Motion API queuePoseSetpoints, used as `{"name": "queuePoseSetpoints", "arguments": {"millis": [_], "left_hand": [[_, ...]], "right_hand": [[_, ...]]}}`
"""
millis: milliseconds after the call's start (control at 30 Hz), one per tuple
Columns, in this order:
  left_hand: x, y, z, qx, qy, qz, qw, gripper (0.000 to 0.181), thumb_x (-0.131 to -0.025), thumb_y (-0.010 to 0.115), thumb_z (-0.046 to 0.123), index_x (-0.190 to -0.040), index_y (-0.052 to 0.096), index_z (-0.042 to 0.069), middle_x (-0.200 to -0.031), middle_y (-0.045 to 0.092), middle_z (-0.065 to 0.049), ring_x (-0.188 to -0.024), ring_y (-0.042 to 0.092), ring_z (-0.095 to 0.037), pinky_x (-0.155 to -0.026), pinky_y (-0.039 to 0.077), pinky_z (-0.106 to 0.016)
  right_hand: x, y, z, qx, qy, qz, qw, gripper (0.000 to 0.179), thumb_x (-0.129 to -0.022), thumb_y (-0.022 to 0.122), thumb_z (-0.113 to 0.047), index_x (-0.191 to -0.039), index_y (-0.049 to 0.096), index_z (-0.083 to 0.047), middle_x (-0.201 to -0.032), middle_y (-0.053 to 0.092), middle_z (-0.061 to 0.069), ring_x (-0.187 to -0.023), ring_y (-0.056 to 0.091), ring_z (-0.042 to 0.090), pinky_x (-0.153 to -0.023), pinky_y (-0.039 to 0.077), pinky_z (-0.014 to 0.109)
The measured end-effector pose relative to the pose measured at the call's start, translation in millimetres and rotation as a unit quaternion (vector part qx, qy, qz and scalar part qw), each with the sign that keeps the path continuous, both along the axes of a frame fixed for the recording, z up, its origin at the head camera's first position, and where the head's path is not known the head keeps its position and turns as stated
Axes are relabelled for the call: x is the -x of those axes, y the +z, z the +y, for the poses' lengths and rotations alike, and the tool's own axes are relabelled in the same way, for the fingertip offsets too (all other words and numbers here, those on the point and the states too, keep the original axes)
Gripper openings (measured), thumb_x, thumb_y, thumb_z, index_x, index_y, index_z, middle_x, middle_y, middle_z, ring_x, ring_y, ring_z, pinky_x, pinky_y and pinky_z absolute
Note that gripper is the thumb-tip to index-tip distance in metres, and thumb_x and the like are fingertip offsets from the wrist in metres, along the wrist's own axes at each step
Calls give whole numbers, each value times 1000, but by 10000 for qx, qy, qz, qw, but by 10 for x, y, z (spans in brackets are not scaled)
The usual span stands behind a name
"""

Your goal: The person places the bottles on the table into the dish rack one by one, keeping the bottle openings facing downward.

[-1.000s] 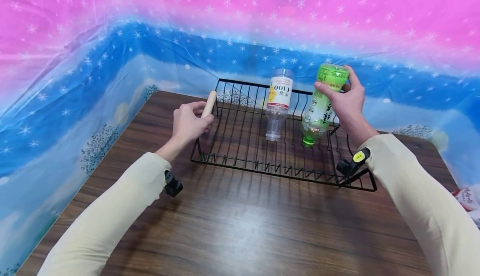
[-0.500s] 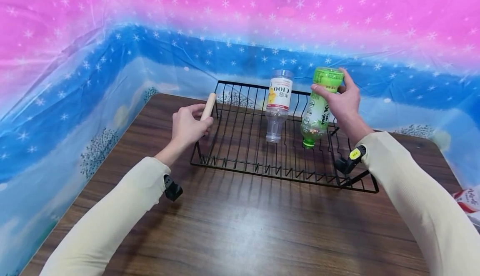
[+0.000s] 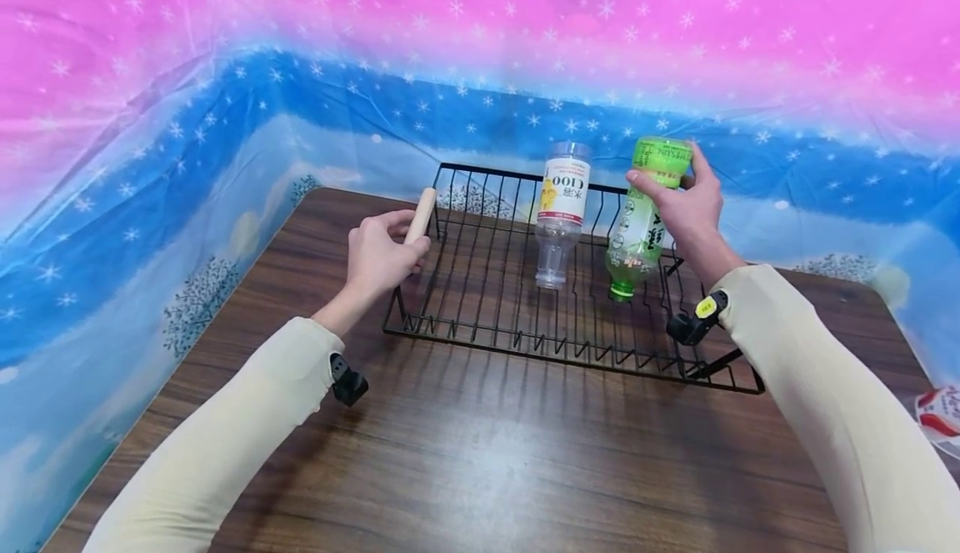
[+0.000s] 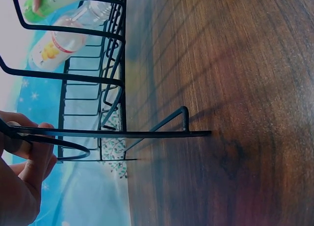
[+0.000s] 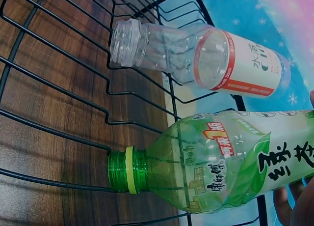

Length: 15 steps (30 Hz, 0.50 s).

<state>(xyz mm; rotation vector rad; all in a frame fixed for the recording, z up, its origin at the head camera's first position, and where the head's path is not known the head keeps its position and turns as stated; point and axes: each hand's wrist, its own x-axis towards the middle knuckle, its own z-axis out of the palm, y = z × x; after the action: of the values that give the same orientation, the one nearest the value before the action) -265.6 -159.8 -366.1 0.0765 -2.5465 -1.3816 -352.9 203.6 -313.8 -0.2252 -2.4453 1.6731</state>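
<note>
My right hand (image 3: 690,203) grips a green plastic bottle (image 3: 636,223) near its base. The bottle is upside down, its green neck at the wires of a black dish rack (image 3: 480,319). Beside it on the left, a clear bottle with a white C100 label (image 3: 564,190) stands neck down against the rack's back wires. My left hand (image 3: 386,248) holds the pale wooden handle (image 3: 422,215) at the rack's left end. The right wrist view shows the green neck (image 5: 128,170) between two wires; whether it touches them I cannot tell.
The rack stands on a dark wood table (image 3: 450,453). A snowflake-patterned cloth (image 3: 480,94) hangs behind and at the left. A red and white printed item (image 3: 939,411) lies at the right edge of the view, partly cut off.
The green bottle has moved slightly down and left with my right hand and stands a little more upright. My left hand stays on the handle, and the clear bottle keeps its place.
</note>
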Motion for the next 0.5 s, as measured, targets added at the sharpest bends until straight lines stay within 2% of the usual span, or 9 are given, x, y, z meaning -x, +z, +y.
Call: {"name": "queuePoseSetpoints", "arguments": {"millis": [133,367,500], "left_hand": [[4,-7,0,-87,-1,1,10000,44,-85,66,13,-129,62,7,-99,73,-11,-59,70,-18,-51,57,-26],[2,-5,-1,-141,9,16,9999,45,-85,66,13,-129,61,8,-99,73,-11,-61,70,-21,-51,57,-27],[-5,-7,2,-277,-23,-12,9996,45,-85,67,12,-129,61,7,-100,73,-11,-62,70,-23,-51,58,-27]], "right_hand": [[27,-33,0,-91,-50,-8,9999,100,-74,79,-48,-153,18,-39,-138,51,10,-102,57,11,-83,51,28],[84,-75,-27,-138,-20,60,9999,83,-73,79,-50,-144,37,-41,-123,56,4,-91,60,12,-71,54,28],[108,-117,-34,-221,-46,-2,9997,85,-73,78,-52,-146,35,-41,-123,56,3,-89,60,12,-71,54,29]]}}
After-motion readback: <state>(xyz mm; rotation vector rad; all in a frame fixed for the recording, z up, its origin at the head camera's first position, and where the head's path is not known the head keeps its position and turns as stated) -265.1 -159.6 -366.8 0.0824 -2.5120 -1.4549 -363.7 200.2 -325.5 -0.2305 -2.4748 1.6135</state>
